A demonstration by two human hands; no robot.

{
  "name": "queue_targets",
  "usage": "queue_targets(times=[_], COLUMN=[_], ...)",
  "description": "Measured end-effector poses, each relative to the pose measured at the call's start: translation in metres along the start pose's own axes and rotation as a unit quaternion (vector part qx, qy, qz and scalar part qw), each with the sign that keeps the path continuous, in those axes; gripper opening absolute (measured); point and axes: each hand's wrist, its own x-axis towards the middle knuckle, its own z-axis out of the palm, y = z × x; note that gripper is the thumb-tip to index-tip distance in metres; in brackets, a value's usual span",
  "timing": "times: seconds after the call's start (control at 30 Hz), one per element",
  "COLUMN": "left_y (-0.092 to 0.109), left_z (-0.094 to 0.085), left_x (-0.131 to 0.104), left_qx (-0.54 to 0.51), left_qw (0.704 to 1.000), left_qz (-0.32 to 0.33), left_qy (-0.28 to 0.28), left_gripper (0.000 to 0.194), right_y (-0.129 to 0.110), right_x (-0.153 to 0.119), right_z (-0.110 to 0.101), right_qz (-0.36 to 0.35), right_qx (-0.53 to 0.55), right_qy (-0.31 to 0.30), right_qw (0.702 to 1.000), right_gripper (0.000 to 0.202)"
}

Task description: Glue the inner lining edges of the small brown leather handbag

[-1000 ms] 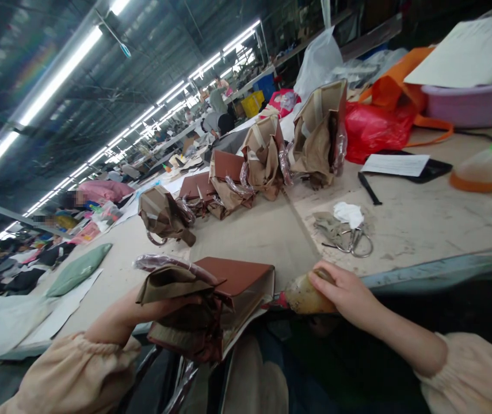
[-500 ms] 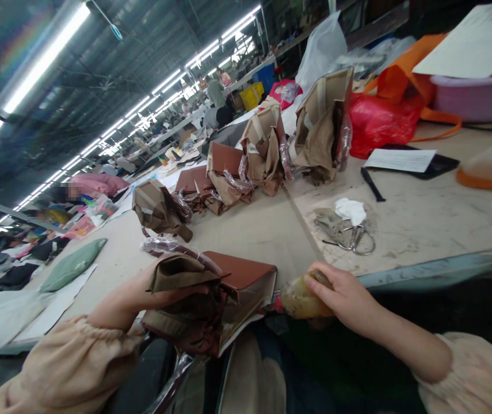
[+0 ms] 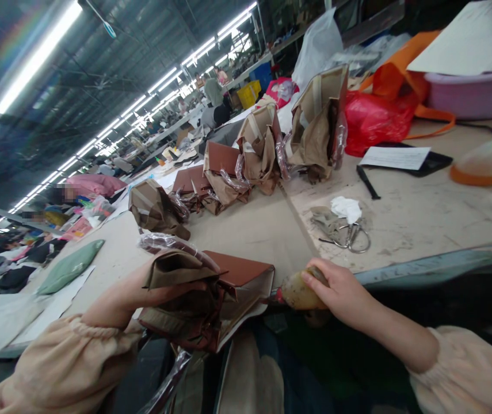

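Observation:
My left hand is closed on an unfinished brown handbag at the table's front edge. Folds of the bag's olive-brown lining cover part of my fingers, and plastic-wrapped handles hang from it. In my right hand is a smeared, yellowish squeeze bottle with a red neck, lying on its side. The bottle's tip points left at the bag's pale open edge; whether it touches there I cannot tell. Past the bag, several similar brown bags stand in a slanting row on the table.
Scissors lie by a white crumpled wad and a scrap of cloth on the tabletop. Farther right are a white paper slip, a green-capped container, a red plastic bag and a purple basin. A green cushion-like piece lies left.
The whole view has shifted slightly. Both hands keep their holds, and the bottle's tip stays by the bag's edge with hardly any movement.

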Motion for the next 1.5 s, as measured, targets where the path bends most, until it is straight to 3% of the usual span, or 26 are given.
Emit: queue_targets(times=[0.1, 0.27, 0.47, 0.77, 0.97, 1.23, 1.5], left_y=[0.005, 0.019, 0.039, 0.042, 0.061, 0.055, 0.056], left_z=[-0.002, -0.006, -0.011, -0.007, -0.009, -0.011, -0.011], left_x=[0.002, 0.005, 0.013, 0.020, 0.022, 0.020, 0.015], left_qx=[-0.021, -0.031, -0.033, -0.015, -0.039, -0.022, -0.018], left_qw=[0.998, 0.997, 0.995, 0.987, 0.982, 0.982, 0.982], left_qz=[0.030, 0.031, 0.039, 0.081, 0.069, 0.071, 0.053], left_qy=[-0.059, -0.059, -0.080, -0.139, -0.169, -0.172, -0.179], left_gripper=[0.035, 0.041, 0.040, 0.035, 0.036, 0.037, 0.027], right_y=[0.003, 0.007, 0.006, 0.006, 0.003, -0.001, 0.003], right_x=[0.001, 0.003, 0.002, -0.002, -0.011, -0.016, -0.017], right_z=[-0.006, -0.017, -0.010, -0.004, -0.011, -0.018, -0.018], right_qz=[0.000, 0.022, 0.020, -0.006, -0.107, -0.165, -0.229], right_qx=[-0.012, 0.010, 0.033, 0.011, -0.023, -0.037, -0.086], right_qy=[0.032, 0.082, 0.036, -0.027, -0.031, -0.069, -0.017], right_qw=[0.999, 0.996, 0.999, 1.000, 0.994, 0.983, 0.969], right_gripper=[0.024, 0.024, 0.026, 0.025, 0.020, 0.016, 0.011])
